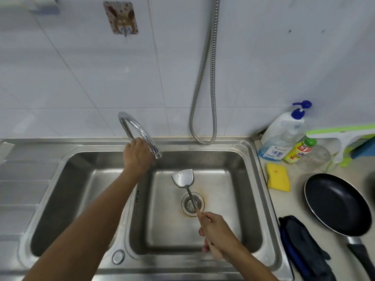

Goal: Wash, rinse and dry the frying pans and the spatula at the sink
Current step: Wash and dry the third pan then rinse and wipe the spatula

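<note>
My right hand (218, 233) grips the wooden handle of a metal spatula (183, 178), whose blade is held above the right basin of the steel sink (261, 179), over the drain (191, 203). My left hand (137, 154) reaches to the base of the curved chrome tap (140, 131) and is closed there, what it holds being hidden. No water is visible from the spout. A black frying pan (336, 204) lies on the counter at the right, its handle pointing toward me. The dark edge of another object (372, 185) shows at the far right.
A yellow sponge (278, 177) lies between sink and pan. Behind it stand a pump bottle (284, 134), a small yellow bottle (298, 152) and a glass jar (313, 158). A dark blue cloth (302, 248) lies near the counter's front. A metal hose (203, 88) hangs on the tiled wall.
</note>
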Motion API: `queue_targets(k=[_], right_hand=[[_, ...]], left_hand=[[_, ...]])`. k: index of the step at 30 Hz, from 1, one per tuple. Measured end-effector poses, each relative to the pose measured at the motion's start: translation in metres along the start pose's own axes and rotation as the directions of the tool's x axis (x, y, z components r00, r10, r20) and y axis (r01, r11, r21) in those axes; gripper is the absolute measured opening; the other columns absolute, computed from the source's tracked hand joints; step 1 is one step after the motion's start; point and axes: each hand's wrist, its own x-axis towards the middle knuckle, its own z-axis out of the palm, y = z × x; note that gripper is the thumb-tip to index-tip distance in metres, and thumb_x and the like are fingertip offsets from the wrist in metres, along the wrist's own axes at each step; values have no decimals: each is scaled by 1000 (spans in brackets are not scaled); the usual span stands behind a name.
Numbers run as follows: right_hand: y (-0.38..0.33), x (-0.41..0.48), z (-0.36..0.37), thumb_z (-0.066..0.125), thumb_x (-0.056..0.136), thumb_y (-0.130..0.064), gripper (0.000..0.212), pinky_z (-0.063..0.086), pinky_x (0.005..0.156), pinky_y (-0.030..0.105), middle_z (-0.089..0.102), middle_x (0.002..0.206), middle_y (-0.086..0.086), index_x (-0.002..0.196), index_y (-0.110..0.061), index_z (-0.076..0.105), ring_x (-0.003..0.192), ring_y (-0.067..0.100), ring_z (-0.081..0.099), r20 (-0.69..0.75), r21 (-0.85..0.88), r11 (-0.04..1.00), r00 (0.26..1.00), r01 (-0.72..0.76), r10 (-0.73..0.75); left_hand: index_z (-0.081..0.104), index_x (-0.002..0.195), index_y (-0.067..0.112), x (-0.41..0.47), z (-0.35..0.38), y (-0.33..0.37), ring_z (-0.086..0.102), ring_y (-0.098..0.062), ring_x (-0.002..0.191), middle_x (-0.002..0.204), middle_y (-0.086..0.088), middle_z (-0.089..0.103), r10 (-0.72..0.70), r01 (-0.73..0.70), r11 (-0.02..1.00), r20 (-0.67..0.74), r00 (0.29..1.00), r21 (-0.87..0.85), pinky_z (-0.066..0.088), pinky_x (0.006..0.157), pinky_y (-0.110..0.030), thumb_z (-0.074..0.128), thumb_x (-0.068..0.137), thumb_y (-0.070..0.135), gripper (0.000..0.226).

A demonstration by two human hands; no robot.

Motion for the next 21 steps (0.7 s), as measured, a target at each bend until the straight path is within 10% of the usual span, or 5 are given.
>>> queue_targets(k=[10,21], right_hand=[[-2,-2,14,52,100,-53,35,59,57,39,59,78,6,102,-22,68,45,17,51,80,-2,1000,997,15,-15],[9,-11,11,53,100,-50,29,57,55,33,58,80,7,106,-27,69,48,17,51,115,-18,1000,993,5,-3]], left_hand=[[14,159,3,-79,59,0,28,-35,151,169,-15,10,-103,190,877,214,971,-441,35,114,-55,40,100,12,65],[68,105,19,-190,73,67,67,-10,83,97,5,71,-57,217,714,254,966,-665,55,78,-28,51,103,35,23]])
